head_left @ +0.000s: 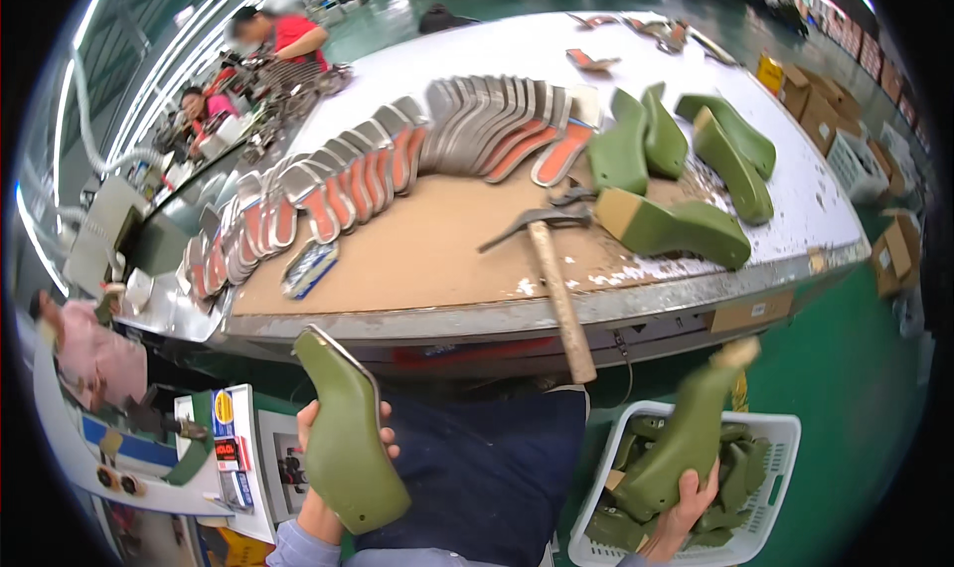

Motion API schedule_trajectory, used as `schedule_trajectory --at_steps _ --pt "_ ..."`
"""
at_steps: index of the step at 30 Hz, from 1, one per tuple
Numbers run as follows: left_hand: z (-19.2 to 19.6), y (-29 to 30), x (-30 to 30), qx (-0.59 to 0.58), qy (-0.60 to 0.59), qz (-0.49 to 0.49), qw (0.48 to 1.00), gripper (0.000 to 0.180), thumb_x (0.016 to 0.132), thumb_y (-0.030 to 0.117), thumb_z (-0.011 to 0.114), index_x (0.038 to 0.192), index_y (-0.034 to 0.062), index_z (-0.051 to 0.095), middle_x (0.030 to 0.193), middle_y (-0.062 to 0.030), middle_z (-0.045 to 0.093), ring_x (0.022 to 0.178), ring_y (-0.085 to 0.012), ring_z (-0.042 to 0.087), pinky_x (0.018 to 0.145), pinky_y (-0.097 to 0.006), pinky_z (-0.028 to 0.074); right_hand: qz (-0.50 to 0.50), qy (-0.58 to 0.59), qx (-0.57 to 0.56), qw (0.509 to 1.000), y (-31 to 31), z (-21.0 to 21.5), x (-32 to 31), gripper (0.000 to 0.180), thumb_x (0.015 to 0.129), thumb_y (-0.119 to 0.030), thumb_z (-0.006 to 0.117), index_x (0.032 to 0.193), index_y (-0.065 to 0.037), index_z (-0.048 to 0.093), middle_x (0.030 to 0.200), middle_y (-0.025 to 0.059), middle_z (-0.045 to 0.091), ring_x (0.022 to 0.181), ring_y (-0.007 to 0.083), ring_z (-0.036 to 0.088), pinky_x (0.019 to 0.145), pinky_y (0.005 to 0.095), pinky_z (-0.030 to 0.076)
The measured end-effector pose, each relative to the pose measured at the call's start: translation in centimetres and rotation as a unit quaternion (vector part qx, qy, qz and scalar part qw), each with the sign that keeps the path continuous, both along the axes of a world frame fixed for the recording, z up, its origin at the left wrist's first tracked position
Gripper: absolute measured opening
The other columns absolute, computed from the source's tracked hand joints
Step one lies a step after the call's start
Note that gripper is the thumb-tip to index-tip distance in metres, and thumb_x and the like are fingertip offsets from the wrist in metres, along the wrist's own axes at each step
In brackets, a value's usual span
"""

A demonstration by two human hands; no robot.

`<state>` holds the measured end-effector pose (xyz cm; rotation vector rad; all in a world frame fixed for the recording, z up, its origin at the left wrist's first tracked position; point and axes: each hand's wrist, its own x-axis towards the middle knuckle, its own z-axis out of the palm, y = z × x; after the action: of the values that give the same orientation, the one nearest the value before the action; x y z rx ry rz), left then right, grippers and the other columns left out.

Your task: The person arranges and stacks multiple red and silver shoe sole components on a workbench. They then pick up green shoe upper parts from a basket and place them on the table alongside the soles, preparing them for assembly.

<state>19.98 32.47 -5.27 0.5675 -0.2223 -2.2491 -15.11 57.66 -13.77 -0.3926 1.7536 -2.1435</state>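
My left hand (pixel 389 435) is wrapped round a green shoe last (pixel 350 448), held toe down with a thin pale insole edge showing along its right side. Over on the right, my right hand (pixel 686 507) grips a second green shoe last (pixel 668 448) by its lower part, its tan heel end pointing up and blurred. That last hangs above a white plastic basket (pixel 785 487) filled with several more green lasts (pixel 740 468). On the table's front edge lies a hammer (pixel 556 289), its wooden handle jutting out beyond the edge.
Overlapping rows of grey and orange insoles (pixel 348 184) curve across the table (pixel 397 259). Several green lasts (pixel 676 231) lie at its right, near pincers (pixel 573 195). A side stand with small boxes (pixel 229 453) is at my left; cardboard boxes (pixel 820 115) stand far right. Other people work at left.
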Motion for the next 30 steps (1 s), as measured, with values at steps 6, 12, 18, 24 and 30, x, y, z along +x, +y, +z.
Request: schedule_trajectory --at_steps 6,12,18,24,30 --pt "1.5 -0.3 2.8 0.039 -0.017 0.088 0.995 0.071 0.093 0.055 0.050 0.130 -0.0042 0.058 0.116 -0.0253 0.064 0.094 -0.0388 0.069 0.089 -0.053 0.059 0.276 0.488 0.070 0.825 -21.8 16.4 3.6 0.057 0.076 -0.011 0.078 0.128 0.003 0.060 0.112 0.0224 0.069 0.099 0.0374 0.069 0.088 0.0393 0.053" --pt "2.2 -2.3 7.4 -0.042 0.025 0.156 0.987 0.069 0.092 0.049 0.050 0.133 -0.0057 0.055 0.119 -0.0232 0.064 0.103 -0.0384 0.068 0.094 -0.051 0.057 0.142 0.707 0.124 0.682 -34.3 13.5 11.1 0.058 0.078 -0.014 0.080 0.130 -0.003 0.059 0.110 0.0185 0.063 0.105 0.0389 0.060 0.086 0.0480 0.050" --pt "3.4 -9.1 7.7 -0.224 0.039 0.173 0.958 0.072 0.091 0.048 0.054 0.141 -0.0037 0.050 0.138 -0.0220 0.055 0.118 -0.0377 0.061 0.108 -0.052 0.048 0.746 0.111 -0.033 0.655 -31.7 12.9 24.9 0.087 0.081 -0.029 0.086 0.145 0.004 0.038 0.131 0.0198 0.059 0.122 0.0329 0.058 0.104 0.0439 0.045" --pt "7.0 -15.7 14.9 -0.389 -0.013 0.372 0.843 0.076 0.099 0.056 0.050 0.153 0.0053 0.037 0.134 -0.0219 0.059 0.122 -0.0322 0.060 0.103 -0.046 0.051 0.484 0.576 -0.104 0.650 -39.6 14.9 26.8 0.076 0.074 -0.014 0.087 0.137 -0.001 0.047 0.117 0.0224 0.061 0.106 0.0420 0.061 0.090 0.0462 0.051" --pt "-0.1 -15.4 18.7 -0.206 -0.087 0.463 0.858 0.043 0.096 0.025 0.052 0.133 0.0025 0.052 0.131 -0.0213 0.062 0.121 -0.0336 0.060 0.108 -0.047 0.046 0.515 0.644 -0.025 0.565 -41.0 13.3 29.7 0.071 0.071 -0.011 0.084 0.135 -0.006 0.052 0.108 0.0152 0.058 0.099 0.0377 0.057 0.087 0.0467 0.050"
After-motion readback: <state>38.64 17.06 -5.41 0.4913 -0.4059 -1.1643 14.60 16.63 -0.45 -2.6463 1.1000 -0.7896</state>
